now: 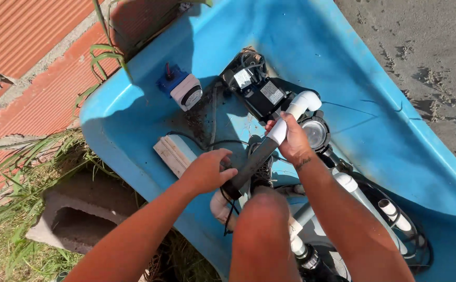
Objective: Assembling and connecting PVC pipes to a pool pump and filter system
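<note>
While both hands grip the pipe, the left hand is wrapped round its dark lower end and the right hand is closed on the white upper part by the elbow, right over the black pump in the blue tub. Cables, a blue timer, a wood block and a knee crowd around.
</note>
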